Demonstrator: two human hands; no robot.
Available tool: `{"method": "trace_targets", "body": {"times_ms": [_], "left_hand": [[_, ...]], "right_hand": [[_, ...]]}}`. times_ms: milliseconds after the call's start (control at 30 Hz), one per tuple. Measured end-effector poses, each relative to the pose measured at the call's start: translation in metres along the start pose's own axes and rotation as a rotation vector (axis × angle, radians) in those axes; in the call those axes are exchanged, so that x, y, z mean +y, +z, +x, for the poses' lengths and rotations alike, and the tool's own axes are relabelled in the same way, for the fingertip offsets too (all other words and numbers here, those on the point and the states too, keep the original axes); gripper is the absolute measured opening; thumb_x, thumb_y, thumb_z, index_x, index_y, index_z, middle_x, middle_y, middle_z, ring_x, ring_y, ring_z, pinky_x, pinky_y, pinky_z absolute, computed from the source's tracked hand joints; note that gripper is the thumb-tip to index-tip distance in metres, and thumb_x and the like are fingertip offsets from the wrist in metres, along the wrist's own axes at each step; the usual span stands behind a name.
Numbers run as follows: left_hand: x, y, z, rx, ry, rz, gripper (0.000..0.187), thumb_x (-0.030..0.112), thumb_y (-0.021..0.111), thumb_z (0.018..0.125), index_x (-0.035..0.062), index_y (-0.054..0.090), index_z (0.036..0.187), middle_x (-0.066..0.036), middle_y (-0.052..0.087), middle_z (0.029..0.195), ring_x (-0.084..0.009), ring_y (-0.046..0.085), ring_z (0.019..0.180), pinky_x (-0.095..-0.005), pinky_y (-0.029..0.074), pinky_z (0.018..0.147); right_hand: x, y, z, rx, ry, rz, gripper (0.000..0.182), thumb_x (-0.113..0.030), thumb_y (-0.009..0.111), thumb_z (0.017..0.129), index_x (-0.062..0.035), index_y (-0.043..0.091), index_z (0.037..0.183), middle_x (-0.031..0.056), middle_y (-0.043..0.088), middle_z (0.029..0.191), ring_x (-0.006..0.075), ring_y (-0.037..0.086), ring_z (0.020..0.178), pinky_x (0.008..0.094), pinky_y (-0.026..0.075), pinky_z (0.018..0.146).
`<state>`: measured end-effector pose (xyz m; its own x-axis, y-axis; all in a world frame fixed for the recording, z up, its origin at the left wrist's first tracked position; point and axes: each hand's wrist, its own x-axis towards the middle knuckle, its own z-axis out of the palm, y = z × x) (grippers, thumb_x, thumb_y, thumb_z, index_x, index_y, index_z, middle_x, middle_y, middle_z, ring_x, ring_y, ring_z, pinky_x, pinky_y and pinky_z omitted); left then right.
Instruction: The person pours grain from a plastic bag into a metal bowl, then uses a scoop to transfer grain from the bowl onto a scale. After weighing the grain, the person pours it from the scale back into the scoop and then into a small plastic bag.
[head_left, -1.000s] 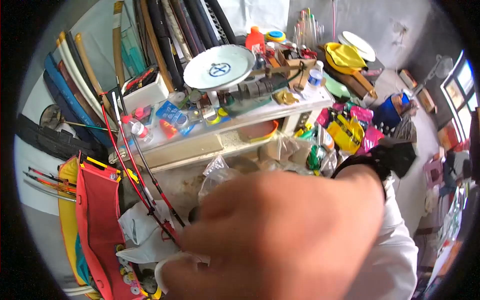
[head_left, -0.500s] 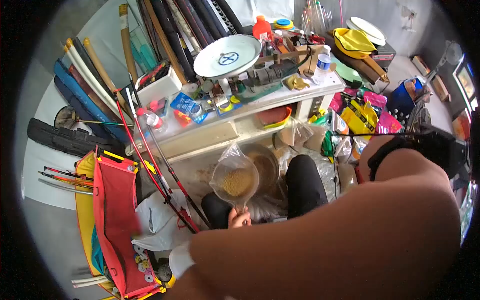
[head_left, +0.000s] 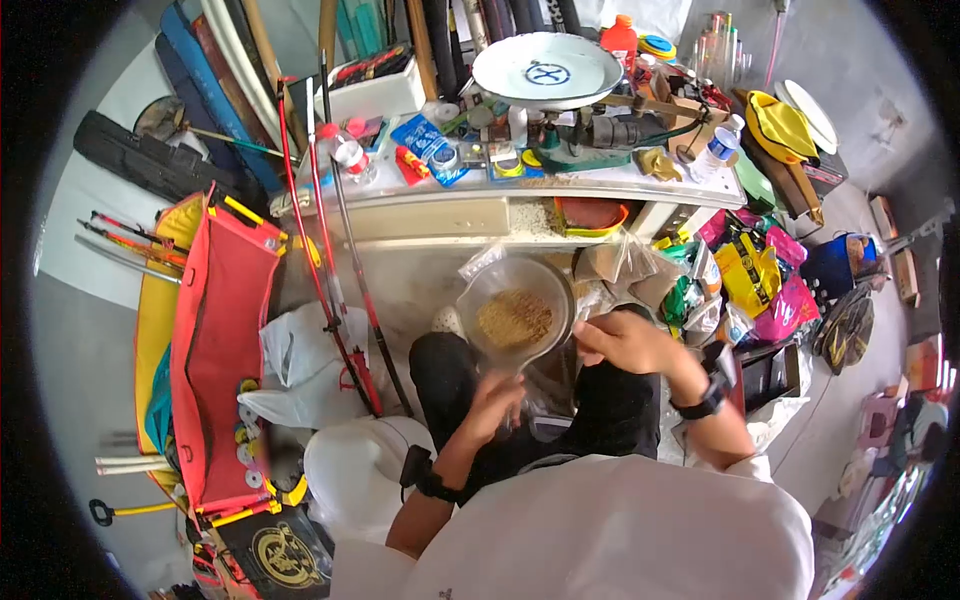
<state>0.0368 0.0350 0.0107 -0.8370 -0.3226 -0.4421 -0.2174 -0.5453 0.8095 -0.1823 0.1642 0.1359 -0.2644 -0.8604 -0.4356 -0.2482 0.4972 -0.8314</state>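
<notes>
A clear plastic ladle (head_left: 565,290) with a spout holds tan, grain-like pellets (head_left: 514,318) and sits between my knees. My left hand (head_left: 492,402), slightly blurred, is closed around its short handle at the near side. My right hand (head_left: 632,342) is at the ladle's right rim, thumb and fingers curled together in a pinch; what is between them, if anything, I cannot tell. Beneath the ladle, part of a round pan shows, mostly hidden now.
Ahead stands a cluttered white table (head_left: 420,215) with a white enamel dish (head_left: 548,70). Red rods (head_left: 322,250) lean at my left, beside a long red open bag (head_left: 225,350) and a white bucket (head_left: 350,470). Colourful bait-like packets (head_left: 755,270) lie to the right.
My right arm, which was raised across the view, has come down and its hand is now beside the ladle. The view has shifted, and the ladle appears further right and nearer.
</notes>
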Motion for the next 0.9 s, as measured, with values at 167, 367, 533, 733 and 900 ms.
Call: {"method": "trace_targets", "body": {"times_ms": [167,367,533,733,900], "left_hand": [[0.013,0.033,0.01,-0.022,-0.049,-0.014,0.02,0.003,0.054,0.081,0.0028,0.044,0.098,-0.005,0.049,0.069,-0.014,0.048,0.047,-0.0281,0.042,0.042],[0.017,0.06,0.051,-0.09,0.089,-0.033,0.022,0.004,0.053,0.084,0.0031,0.042,0.103,-0.005,0.05,0.078,-0.0118,0.049,0.049,-0.0237,0.043,0.04],[0.043,0.05,0.094,-0.179,0.249,0.135,0.026,0.012,0.055,0.087,0.0019,0.044,0.108,-0.003,0.05,0.091,-0.0116,0.053,0.08,-0.0266,0.047,0.071],[0.057,-0.049,0.16,-0.021,0.192,0.994,0.027,0.013,0.058,0.079,0.0044,0.06,0.105,-0.016,0.062,0.101,-0.0222,0.06,0.093,-0.0343,0.047,0.077],[0.047,-0.155,0.272,0.156,0.097,1.377,0.02,0.007,0.051,0.078,0.005,0.063,0.094,-0.023,0.061,0.084,-0.033,0.061,0.083,-0.0382,0.048,0.071]], "right_hand": [[0.069,0.051,0.037,-0.037,0.172,0.284,0.061,-0.053,0.044,0.09,0.005,0.06,0.098,0.0139,0.062,0.084,0.0184,0.057,0.084,0.0313,0.045,0.08],[0.077,0.062,0.065,-0.084,0.11,0.939,0.037,-0.032,0.05,0.091,0.0049,0.058,0.096,0.0162,0.062,0.082,0.024,0.061,0.069,0.0369,0.053,0.063],[0.059,0.036,0.103,0.149,-0.121,1.078,0.022,-0.013,0.046,0.09,0.0066,0.057,0.091,0.0135,0.062,0.083,0.024,0.063,0.07,0.0336,0.054,0.06],[0.08,0.002,0.131,0.06,-0.153,1.081,0.033,-0.014,0.043,0.093,0.0092,0.042,0.116,0.0177,0.058,0.106,0.0247,0.063,0.084,0.035,0.053,0.076],[0.108,0.002,0.145,0.064,-0.109,1.023,0.039,-0.021,0.045,0.093,0.0098,0.038,0.116,0.0195,0.057,0.105,0.0258,0.063,0.08,0.0364,0.053,0.073]]}}
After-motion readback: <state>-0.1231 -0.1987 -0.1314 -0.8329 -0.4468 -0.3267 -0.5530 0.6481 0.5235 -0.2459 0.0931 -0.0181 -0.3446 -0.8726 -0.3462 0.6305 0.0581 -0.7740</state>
